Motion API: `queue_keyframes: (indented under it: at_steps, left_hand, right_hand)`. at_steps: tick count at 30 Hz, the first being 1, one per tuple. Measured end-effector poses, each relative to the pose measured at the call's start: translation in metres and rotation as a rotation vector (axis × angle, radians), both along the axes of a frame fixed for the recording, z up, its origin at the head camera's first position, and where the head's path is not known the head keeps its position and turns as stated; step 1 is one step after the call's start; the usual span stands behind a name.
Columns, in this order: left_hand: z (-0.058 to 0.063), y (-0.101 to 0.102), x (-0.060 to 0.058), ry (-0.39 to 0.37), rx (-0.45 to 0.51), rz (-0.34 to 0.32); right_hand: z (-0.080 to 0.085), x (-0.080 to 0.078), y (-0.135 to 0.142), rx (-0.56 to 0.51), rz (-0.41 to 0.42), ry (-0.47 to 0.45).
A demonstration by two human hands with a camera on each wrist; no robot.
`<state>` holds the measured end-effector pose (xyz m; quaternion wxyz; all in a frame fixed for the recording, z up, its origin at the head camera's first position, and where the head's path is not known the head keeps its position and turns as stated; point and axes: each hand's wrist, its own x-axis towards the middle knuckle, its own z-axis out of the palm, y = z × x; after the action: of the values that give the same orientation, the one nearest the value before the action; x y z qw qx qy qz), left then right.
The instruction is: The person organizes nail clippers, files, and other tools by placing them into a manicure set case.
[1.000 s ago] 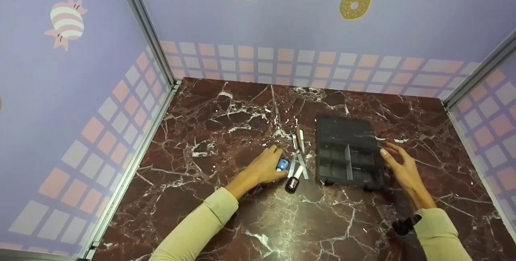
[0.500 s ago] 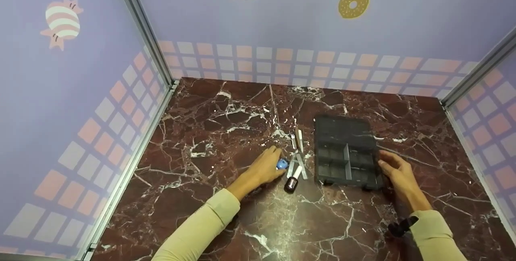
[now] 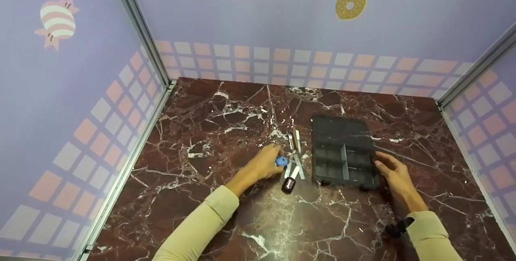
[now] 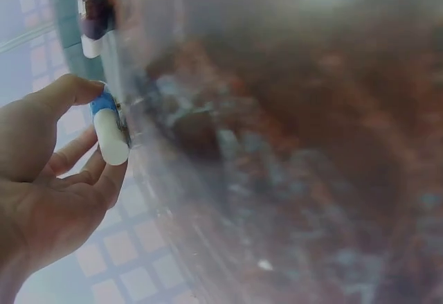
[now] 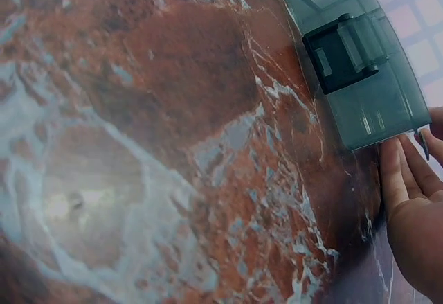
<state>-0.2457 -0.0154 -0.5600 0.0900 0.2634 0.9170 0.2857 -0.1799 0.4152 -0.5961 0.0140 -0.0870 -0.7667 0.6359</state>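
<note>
Blue bottle (image 3: 281, 161): located at the left hand (image 3: 261, 164), left of the small articles on the counter (image 3: 322, 224). The left wrist view shows its white cap (image 4: 111, 138). Thumb and fingers pinch the bottle, spaced only by its body. Whether its full weight is off the counter cannot be told.

Adjacent articles: a dark bottle (image 3: 288, 185) lies tilted, white-topped end pointing away from the person. Beyond it are 2 narrow clear strips (image 3: 299, 166), meeting at their far ends, then a brown stick (image 3: 294, 138) beside a white stick (image 3: 298, 140).

Box (image 3: 342, 132): dark, see-through, with a pale divider (image 3: 344, 160). The right hand (image 3: 398, 176) touches its right side, fingers extended and not wrapped around it.

Likely faults:
1. Bottle slips or rolls. Cause: a shallow pinch on a smooth, rounded body.
2. Dark bottle or strips displaced. Cause: the left hand sweeping low to the right.
3. Box slides or turns. Cause: uneven pressure from the right hand on 1 side only.

Surface: dark red, marble-patterned, white-veined, with glare near the person.

Room: lilac wall panels (image 3: 282, 15) on 3 sides, printed with sweets, doughnuts and pink-and-white squares; metal posts (image 3: 139, 27) at the corners.
</note>
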Motion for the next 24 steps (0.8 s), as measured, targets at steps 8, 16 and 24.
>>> queue_keyframes:
  at_steps: [8,16,24]
  left_hand:
    - [0.02,0.032,-0.005,-0.037,0.116,-0.086]
    - [0.035,0.082,-0.003,-0.093,0.147,-0.136]
    - [0.032,0.125,-0.001,-0.008,0.12,-0.229]
  right_hand:
    - [0.001,0.001,-0.001,0.007,0.008,0.019]
    - [0.001,0.0,0.001,0.048,0.02,-0.01]
    - [0.0,0.003,0.0,-0.01,0.027,0.024]
